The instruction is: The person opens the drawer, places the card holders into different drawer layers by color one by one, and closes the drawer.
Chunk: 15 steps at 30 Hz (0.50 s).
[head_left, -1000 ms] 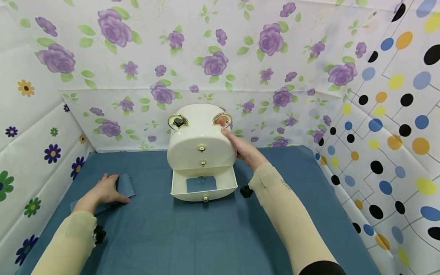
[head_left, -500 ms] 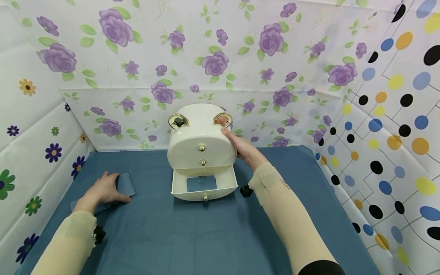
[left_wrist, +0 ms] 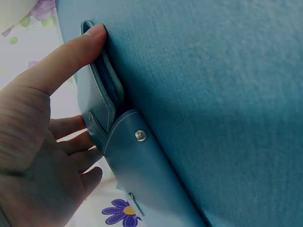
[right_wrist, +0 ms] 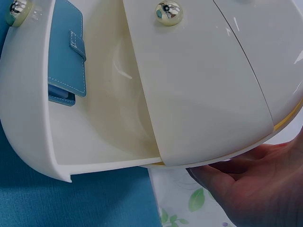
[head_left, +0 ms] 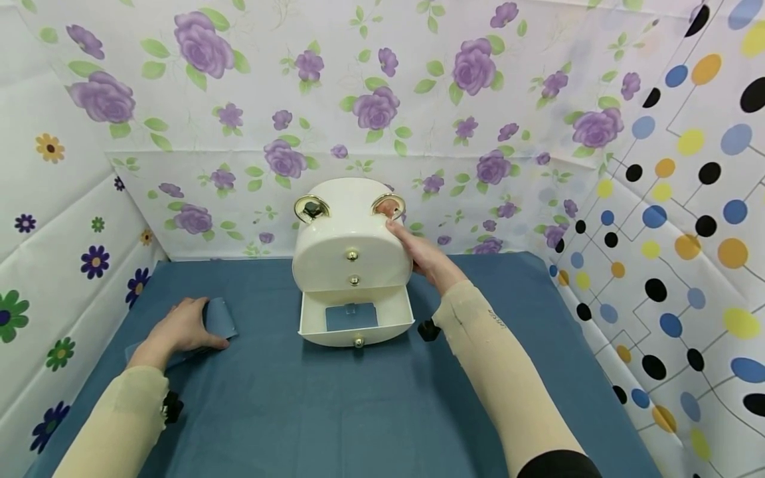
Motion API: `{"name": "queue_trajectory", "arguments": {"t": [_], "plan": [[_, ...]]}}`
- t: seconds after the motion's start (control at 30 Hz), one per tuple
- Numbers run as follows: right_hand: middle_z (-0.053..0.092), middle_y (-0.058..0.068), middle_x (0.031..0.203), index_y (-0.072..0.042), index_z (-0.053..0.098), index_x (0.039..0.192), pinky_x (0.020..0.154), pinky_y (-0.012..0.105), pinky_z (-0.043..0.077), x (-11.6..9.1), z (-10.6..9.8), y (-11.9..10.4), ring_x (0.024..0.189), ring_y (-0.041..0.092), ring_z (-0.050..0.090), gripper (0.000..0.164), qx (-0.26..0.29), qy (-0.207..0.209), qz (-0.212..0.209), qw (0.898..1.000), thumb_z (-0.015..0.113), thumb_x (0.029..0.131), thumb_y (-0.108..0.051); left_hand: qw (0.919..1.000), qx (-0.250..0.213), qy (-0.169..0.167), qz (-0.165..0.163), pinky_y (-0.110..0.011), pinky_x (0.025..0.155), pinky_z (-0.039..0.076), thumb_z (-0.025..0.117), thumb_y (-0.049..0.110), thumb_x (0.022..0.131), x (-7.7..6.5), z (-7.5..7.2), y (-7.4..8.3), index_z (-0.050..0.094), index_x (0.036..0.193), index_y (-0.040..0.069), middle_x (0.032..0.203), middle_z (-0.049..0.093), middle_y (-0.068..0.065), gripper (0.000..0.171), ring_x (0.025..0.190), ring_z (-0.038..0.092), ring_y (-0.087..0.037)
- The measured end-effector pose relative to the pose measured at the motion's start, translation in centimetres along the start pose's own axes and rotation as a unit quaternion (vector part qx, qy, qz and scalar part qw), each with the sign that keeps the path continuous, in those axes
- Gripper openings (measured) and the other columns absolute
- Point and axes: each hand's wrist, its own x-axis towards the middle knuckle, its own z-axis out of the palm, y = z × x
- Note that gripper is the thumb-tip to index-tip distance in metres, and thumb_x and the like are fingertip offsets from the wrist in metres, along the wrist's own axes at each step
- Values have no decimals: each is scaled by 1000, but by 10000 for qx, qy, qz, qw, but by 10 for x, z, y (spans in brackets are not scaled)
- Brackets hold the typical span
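Observation:
A white storage box with drawers [head_left: 325,262] and gold-rimmed ears stands at the back of the table. Its bottom drawer [head_left: 331,338] is pulled out, and a small blue leather holder [right_wrist: 64,52] with a strap lies inside. My right hand [head_left: 429,257] grips the box's right side, thumb near the right ear. At the left, my left hand [head_left: 178,326] holds a blue leather case [left_wrist: 147,165] on the table. In the left wrist view its thumb is on the edge of the case's gaping end, with fingers at the other side. A silver stud [left_wrist: 141,135] shows on the case.
Blue cloth [head_left: 352,411] covers the table. A floral sheet [head_left: 335,119] hangs right behind the box, a daisy-print sheet [head_left: 60,292] borders the left side, and a dotted sheet [head_left: 681,219] the right.

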Motion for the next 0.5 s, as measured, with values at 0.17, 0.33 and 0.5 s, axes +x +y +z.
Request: {"name": "queue_trajectory", "arguments": {"t": [0.17,0.33,0.5], "plan": [[67,10,129,-11,68,135,111,47,49,0,-1,-2,113,26,66,89,-33,19,49,10000,58,89,-87,10000,-31,33,49,-78,105,37,93,58,77,-1,3,-2,29,154,-23,147,33,-51,129,133,38,-68],[67,11,129,-11,68,135,110,47,49,-1,0,-2,113,26,67,91,-44,28,-5,10000,57,88,-88,9996,-27,210,158,-79,104,37,89,62,80,-1,6,-4,29,154,-24,147,32,-52,128,133,38,-67],[68,11,127,-10,69,133,107,47,52,0,-1,1,110,26,68,90,-42,5,-52,10000,57,89,-87,9993,-34,305,189,-81,105,35,84,68,82,1,12,-5,26,156,-22,150,29,-52,131,135,34,-68]]}}
